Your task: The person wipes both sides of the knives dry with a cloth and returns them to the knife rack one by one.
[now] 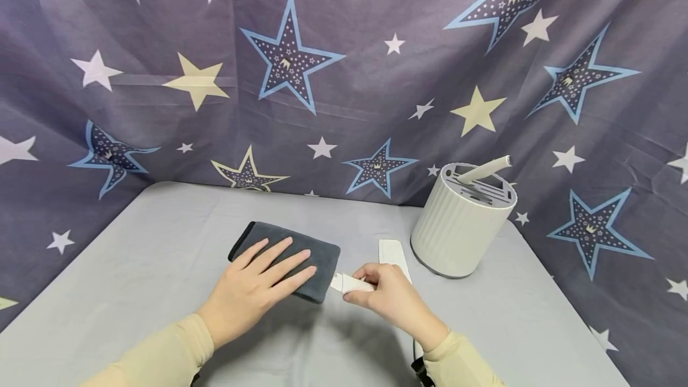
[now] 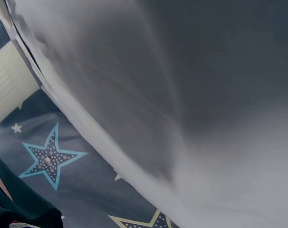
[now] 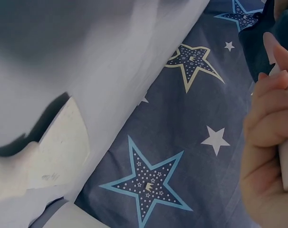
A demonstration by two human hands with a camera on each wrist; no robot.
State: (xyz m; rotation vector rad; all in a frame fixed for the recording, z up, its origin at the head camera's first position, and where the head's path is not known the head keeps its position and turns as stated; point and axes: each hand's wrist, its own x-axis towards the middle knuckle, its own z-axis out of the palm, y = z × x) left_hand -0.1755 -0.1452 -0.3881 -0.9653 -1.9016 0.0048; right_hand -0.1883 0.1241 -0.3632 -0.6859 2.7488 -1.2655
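Note:
In the head view my left hand [image 1: 252, 291] spreads its fingers over a folded dark grey cloth [image 1: 317, 252] with a black edge, held above the table; its thumb is hidden. My right hand [image 1: 395, 297] grips the white handle of a knife [image 1: 355, 283]. The knife's blade end goes into the cloth and is hidden. In the right wrist view the right hand [image 3: 267, 128] curls round the pale handle, beside the dark cloth [image 3: 253, 47]. The left wrist view shows only a corner of the cloth [image 2: 30, 204].
A ribbed white knife block [image 1: 459, 226] stands at the right rear with one white handle [image 1: 486, 169] sticking out. Partly behind the right hand lies a long flat white thing [image 1: 392, 251], its kind unclear. A star-patterned curtain [image 1: 349, 124] borders the grey-covered table [image 1: 177, 226].

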